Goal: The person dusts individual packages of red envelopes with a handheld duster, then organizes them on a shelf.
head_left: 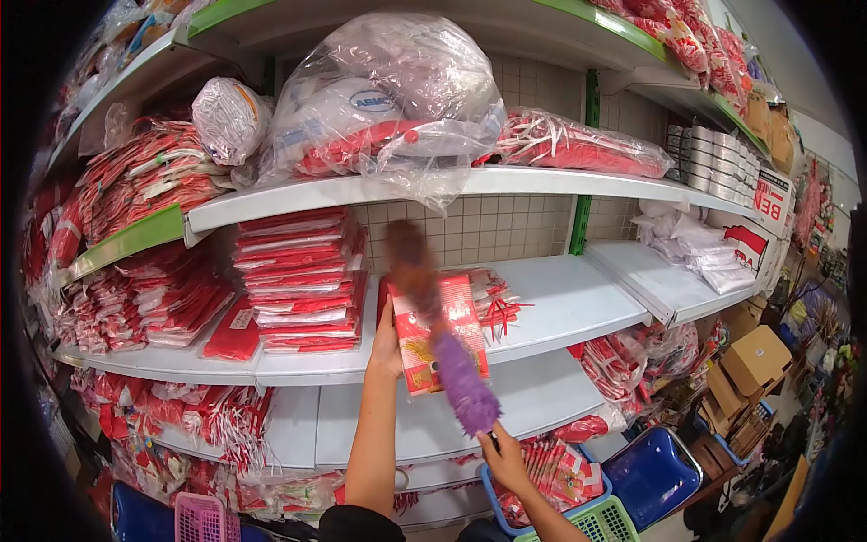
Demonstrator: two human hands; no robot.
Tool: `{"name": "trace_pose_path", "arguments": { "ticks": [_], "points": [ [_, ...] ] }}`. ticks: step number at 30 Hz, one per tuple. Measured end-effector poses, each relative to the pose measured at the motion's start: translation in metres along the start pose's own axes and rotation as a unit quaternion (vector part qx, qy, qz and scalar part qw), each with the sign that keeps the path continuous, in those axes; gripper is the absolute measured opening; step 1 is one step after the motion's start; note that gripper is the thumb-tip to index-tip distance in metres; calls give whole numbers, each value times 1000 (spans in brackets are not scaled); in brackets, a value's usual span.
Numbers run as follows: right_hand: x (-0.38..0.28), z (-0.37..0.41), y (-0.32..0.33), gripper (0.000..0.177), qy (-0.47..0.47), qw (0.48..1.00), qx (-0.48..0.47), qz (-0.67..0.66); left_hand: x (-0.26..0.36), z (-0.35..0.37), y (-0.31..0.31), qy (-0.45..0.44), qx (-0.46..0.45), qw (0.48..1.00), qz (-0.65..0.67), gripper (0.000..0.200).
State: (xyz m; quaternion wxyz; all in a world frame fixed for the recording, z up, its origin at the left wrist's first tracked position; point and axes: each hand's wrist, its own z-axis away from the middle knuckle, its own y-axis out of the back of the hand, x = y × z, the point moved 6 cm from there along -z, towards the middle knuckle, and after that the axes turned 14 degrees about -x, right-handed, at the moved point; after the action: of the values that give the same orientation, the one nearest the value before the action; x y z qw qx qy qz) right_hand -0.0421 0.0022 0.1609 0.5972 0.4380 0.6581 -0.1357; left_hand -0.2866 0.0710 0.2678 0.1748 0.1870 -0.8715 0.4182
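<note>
My left hand is wrapped round the left edge of a red-and-white printed packet with gold figures on it, held up in front of the middle shelf. My right hand grips the black handle of a duster, purple near the hand and brown towards its far end. The duster slants up across the front of the packet, its brown end smeared by motion. Just behind the packet, a small bundle with red and white strings lies on the shelf.
A tall stack of red-and-white packs stands left on the middle shelf. Overhead, the upper shelf bears a big clear plastic bag. White packets lie at right. Below are a blue basket of red packets and a green basket.
</note>
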Motion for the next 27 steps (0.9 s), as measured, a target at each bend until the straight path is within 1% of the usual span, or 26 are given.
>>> {"name": "trace_pose_path", "arguments": {
  "ticks": [1, 2, 3, 5, 6, 8, 9, 10, 11, 12, 13, 14, 15, 16, 17, 18, 19, 20, 21, 22, 23, 25, 26, 27],
  "points": [
    [0, -1, -4, 22, 13, 999, -40, 19, -1, 2, 15, 10, -113, 991, 78, 52],
    [-15, 2, -2, 22, 31, 998, -50, 27, 2, 7, 24, -30, -25, 997, 63, 51],
    [-10, 3, -1, 22, 10, 1000, -27, -7, 5, 14, 31, -67, 64, 995, 40, 49],
    [8, 9, -2, 22, -32, 997, 17, -74, 2, 7, -7, -4, 117, 990, -73, 46],
    [15, 13, -5, 22, -34, 997, 11, -70, 3, 6, -15, -34, 154, 983, -91, 44],
    [28, 22, -12, 22, -38, 997, 0, -63, 2, 6, -4, -40, 106, 992, -46, 49],
    [28, 27, -11, 20, -17, 1000, -9, -19, 5, 5, 13, -42, 80, 996, -25, 51],
    [27, 34, -9, 19, 3, 1000, -18, 24, 5, 3, 25, -40, -14, 999, 34, 50],
    [24, 40, -8, 18, 23, 997, -27, 66, 5, 2, 37, -25, -105, 990, 91, 49],
    [26, 49, -3, 15, -32, 998, -13, 54, 3, 5, 14, -55, 12, 998, 13, 48],
    [30, 53, 0, 16, -29, 998, 8, 54, 6, 10, -6, -85, 128, 986, -66, 47],
    [38, 60, 3, 17, -25, 998, 29, 56, 1, 7, -23, -51, 119, 990, -65, 44],
    [49, 67, 3, 18, -21, 997, 49, 60, 2, 7, -17, -58, 104, 991, -60, 46],
    [71, 73, -4, 17, -15, 996, 46, 76, 6, 9, 0, -66, 90, 992, -55, 47],
    [64, 76, -2, 18, -20, 997, 31, 72, 9, 8, 21, -72, 76, 993, -50, 49],
    [47, 77, 1, 18, -25, 997, 18, 67, 9, -7, -9, -43, -177, 983, -31, 52],
    [37, 79, 2, 19, -29, 998, 4, 62, 7, -7, -10, -49, -170, 984, -38, 54],
    [50, 76, 5, 21, -51, 998, 29, 19, 4, -7, -11, -54, -163, 984, -45, 55],
    [45, 74, 8, 21, -44, 997, 47, 33, 2, 2, -52, -92, 106, 987, -78, 55],
    [34, 69, 12, 22, -37, 996, 63, 48, 0, 4, -53, -84, 143, 983, -75, 55],
    [23, 64, 16, 22, -31, 994, 79, 63, 1, 4, -39, -66, 98, 988, -101, 55],
    [6, 55, 18, 18, -5, 995, 44, 88, -5, 4, -45, -56, 113, 988, -93, 55],
    [3, 50, 19, 16, 10, 994, 22, 105, -12, 5, -39, -30, -168, 985, 18, 56],
    [0, 44, 18, 14, 26, 992, -1, 122, -15, 11, -37, -35, -91, 995, -8, 57]
  ]
}}
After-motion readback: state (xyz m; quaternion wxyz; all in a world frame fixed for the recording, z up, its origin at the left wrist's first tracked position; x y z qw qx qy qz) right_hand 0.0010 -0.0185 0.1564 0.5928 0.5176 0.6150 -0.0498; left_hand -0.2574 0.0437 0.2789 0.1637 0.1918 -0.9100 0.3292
